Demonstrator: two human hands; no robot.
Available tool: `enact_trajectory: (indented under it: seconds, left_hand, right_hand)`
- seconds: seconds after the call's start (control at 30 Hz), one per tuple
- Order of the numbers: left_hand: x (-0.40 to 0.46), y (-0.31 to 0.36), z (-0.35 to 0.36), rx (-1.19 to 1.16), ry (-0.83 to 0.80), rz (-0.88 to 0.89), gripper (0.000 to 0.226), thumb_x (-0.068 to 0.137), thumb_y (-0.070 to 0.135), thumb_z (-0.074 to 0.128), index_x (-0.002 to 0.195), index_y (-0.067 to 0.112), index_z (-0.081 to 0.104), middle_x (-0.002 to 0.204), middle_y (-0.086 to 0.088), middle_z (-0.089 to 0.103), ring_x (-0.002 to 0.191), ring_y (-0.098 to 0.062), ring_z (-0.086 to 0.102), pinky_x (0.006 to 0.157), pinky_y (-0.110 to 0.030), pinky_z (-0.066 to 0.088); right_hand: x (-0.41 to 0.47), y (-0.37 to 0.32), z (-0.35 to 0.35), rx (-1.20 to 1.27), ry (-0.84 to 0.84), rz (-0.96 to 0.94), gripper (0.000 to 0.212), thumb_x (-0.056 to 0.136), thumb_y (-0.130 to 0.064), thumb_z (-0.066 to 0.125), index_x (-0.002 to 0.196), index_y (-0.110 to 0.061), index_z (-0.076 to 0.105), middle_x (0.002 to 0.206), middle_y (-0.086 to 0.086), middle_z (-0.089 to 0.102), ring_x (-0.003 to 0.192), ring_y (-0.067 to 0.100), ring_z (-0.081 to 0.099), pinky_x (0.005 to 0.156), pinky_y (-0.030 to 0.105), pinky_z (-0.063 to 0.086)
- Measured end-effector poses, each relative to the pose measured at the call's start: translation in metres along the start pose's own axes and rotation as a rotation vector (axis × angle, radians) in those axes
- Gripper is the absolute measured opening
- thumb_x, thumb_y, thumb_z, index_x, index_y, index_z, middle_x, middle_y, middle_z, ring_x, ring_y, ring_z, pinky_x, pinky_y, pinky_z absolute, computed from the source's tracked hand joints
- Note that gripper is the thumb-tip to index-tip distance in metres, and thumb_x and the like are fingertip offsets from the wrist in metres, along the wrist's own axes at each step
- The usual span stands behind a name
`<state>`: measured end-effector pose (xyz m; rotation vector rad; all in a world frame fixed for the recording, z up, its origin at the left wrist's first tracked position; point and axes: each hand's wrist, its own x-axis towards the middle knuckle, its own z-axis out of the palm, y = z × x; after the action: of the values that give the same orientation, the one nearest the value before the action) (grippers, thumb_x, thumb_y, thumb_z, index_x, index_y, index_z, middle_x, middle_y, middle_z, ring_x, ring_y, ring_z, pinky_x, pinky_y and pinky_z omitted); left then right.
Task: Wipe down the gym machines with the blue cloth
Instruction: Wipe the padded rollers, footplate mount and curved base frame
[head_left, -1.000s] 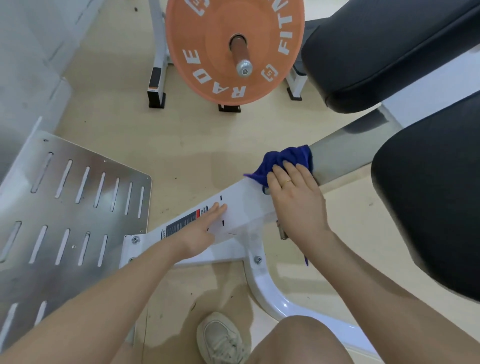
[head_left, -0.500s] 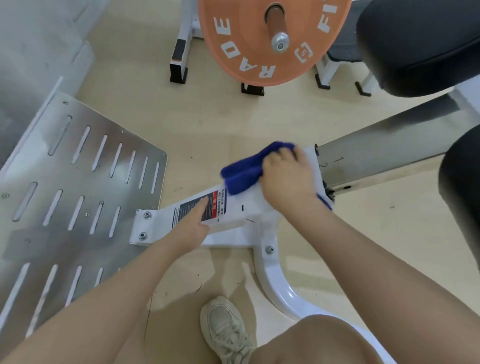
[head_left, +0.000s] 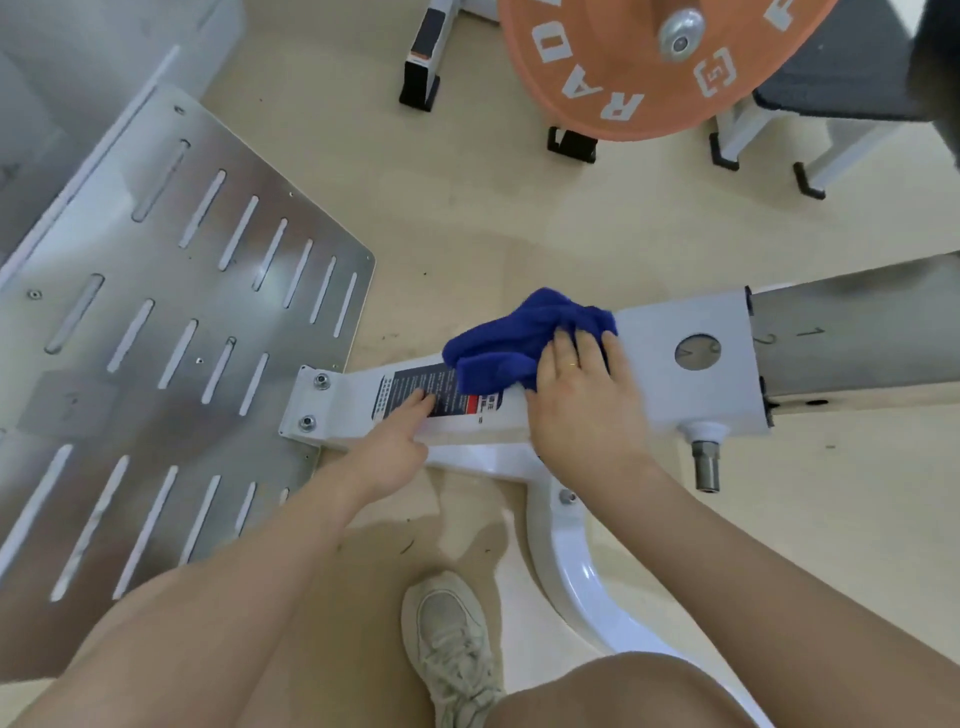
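A crumpled blue cloth (head_left: 498, 348) lies on top of the white beam (head_left: 675, 384) of a gym machine, just above a black and red label (head_left: 415, 384). My right hand (head_left: 582, 405) presses down on the cloth's right part with its fingers laid flat over it. To the left, my left hand (head_left: 395, 436) rests on the beam, its fingertips touching the label. A slotted steel footplate (head_left: 156, 338) is bolted to the beam's left end.
A steel inner tube (head_left: 857, 348) with numbers runs out of the beam to the right, with a pin (head_left: 706, 462) below it. An orange weight plate (head_left: 623, 62) hangs at the top. The white curved leg (head_left: 576, 571) and my shoe (head_left: 452, 639) are below.
My right hand has slid the cloth leftward along the beam, from the steel tube's end toward the label. My left hand has stayed on the beam by the label.
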<state>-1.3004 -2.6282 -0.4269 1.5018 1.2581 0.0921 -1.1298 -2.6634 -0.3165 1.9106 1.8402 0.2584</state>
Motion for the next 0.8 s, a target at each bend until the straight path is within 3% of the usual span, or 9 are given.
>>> enact_trajectory:
  seconds: [0.13,0.2,0.27,0.37,0.5,0.7,0.8]
  left_hand:
    - [0.003,-0.024,-0.015,-0.130,-0.003,0.024,0.076,0.080,-0.013,0.030,0.146,0.024,0.029,0.150,0.011,0.029,0.140,-0.008,0.023,0.116,-0.027,0.016]
    - [0.000,-0.043,-0.022,-0.090,-0.037,0.062,0.079,0.078,-0.017,0.029,0.147,0.021,0.024,0.148,0.013,0.027,0.138,0.000,0.021,0.113,-0.017,0.013]
    - [0.002,-0.072,-0.025,0.090,0.005,0.028,0.071,0.085,-0.012,0.033,0.149,0.015,0.013,0.151,0.010,0.016,0.138,0.001,0.011,0.105,-0.007,0.006]
    - [0.007,-0.118,-0.036,0.404,0.117,-0.123,0.065,0.092,0.001,0.036,0.148,0.008,0.004,0.158,-0.004,-0.002,0.145,-0.013,0.001,0.111,-0.017,-0.001]
    - [0.012,-0.155,-0.054,0.774,0.033,-0.183,0.068,0.093,0.010,0.036,0.148,0.008,-0.004,0.157,-0.007,-0.010,0.145,-0.019,-0.004,0.116,-0.028,-0.002]
    - [0.021,-0.160,-0.063,1.021,0.011,-0.123,0.061,0.096,0.017,0.028,0.149,0.010,-0.001,0.158,-0.006,-0.004,0.145,-0.021,-0.003,0.118,-0.034,-0.002]
    - [0.019,-0.165,-0.072,1.139,-0.009,-0.080,0.061,0.097,0.019,0.027,0.149,0.010,-0.004,0.158,-0.006,-0.005,0.145,-0.022,-0.007,0.116,-0.035,-0.006]
  right_hand:
    - [0.024,-0.051,0.014,0.026,-0.121,-0.173,0.058,0.100,-0.024,0.022,0.147,0.005,0.006,0.156,0.021,0.007,0.144,0.034,0.007,0.116,0.045,0.002]
    - [0.046,-0.089,0.029,0.036,-0.151,-0.252,0.058,0.099,-0.024,0.021,0.148,0.003,0.005,0.156,0.020,0.006,0.144,0.033,0.005,0.116,0.045,0.001]
    - [0.065,-0.126,0.046,0.044,-0.175,-0.320,0.059,0.099,-0.025,0.023,0.148,0.001,0.006,0.157,0.019,0.005,0.145,0.032,0.004,0.116,0.046,-0.001]
    - [0.089,-0.182,0.069,0.037,-0.196,-0.411,0.056,0.100,-0.026,0.023,0.148,0.000,0.009,0.157,0.018,0.008,0.144,0.032,0.006,0.116,0.046,-0.001]
    - [0.107,-0.240,0.087,0.033,-0.218,-0.528,0.053,0.100,-0.022,0.025,0.147,0.000,0.015,0.155,0.017,0.018,0.143,0.031,0.013,0.116,0.043,0.003]
    - [0.067,-0.200,0.089,0.005,-0.121,-0.578,0.052,0.095,-0.013,0.024,0.145,-0.001,0.022,0.151,0.017,0.025,0.140,0.033,0.022,0.116,0.045,0.011]
    - [0.059,-0.188,0.096,-0.107,0.064,-0.656,0.059,0.093,-0.026,0.046,0.145,-0.004,0.028,0.149,0.014,0.033,0.135,0.033,0.035,0.112,0.045,0.025]
